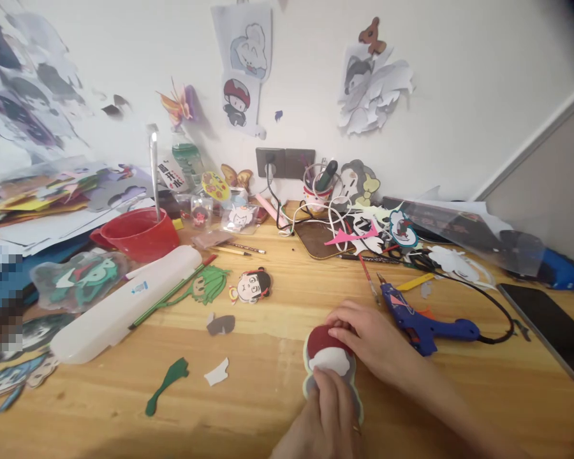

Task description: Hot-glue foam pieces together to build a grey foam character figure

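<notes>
Pressing on the layered cutout (pixel 331 357), the left hand (pixel 325 408) has its fingers bent together over the lower part, while the right hand (pixel 363 335) curls loosely at the red top; the cutout lies on the worktop (pixel 249 408) beneath both. Just beyond the right hand rests a blue glue gun (pixel 418 322); farther off, left of both hands, lies a round-faced cutout (pixel 251 285).

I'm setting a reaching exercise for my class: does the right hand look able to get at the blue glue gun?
Probably yes. The right hand touches the red-capped cutout, and the blue glue gun lies close by, with nothing seen in between or on top.
</notes>
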The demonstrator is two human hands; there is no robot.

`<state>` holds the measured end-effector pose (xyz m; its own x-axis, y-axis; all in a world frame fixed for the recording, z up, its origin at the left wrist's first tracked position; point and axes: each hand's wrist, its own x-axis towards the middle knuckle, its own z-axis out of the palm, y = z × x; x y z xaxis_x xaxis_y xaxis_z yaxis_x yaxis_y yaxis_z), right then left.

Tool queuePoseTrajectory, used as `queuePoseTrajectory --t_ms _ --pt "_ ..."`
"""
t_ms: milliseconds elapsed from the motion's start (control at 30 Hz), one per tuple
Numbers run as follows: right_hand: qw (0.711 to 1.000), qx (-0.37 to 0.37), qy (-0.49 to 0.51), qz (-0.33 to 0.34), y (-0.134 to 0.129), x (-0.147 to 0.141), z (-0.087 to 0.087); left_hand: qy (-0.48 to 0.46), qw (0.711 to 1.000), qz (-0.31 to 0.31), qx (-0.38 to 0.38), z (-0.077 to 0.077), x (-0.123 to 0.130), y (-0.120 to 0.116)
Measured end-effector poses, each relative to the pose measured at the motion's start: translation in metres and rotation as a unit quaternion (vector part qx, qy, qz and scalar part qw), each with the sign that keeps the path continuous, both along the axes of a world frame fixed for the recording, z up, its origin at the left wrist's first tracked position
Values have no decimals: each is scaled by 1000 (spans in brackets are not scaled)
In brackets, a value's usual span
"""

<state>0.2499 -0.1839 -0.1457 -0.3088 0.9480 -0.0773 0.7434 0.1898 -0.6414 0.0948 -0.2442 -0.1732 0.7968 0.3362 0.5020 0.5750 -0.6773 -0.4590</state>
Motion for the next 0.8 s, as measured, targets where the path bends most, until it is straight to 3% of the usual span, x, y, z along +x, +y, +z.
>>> queuePoseTrajectory --t_ms 300,800 --pt "1000 -8 11 -21 -1 1 9 36 999 -21 -25 -1 -2 -1" --pt "997 -45 4 -58 1 -1 6 30 999 -20 -26 0 -2 -1"
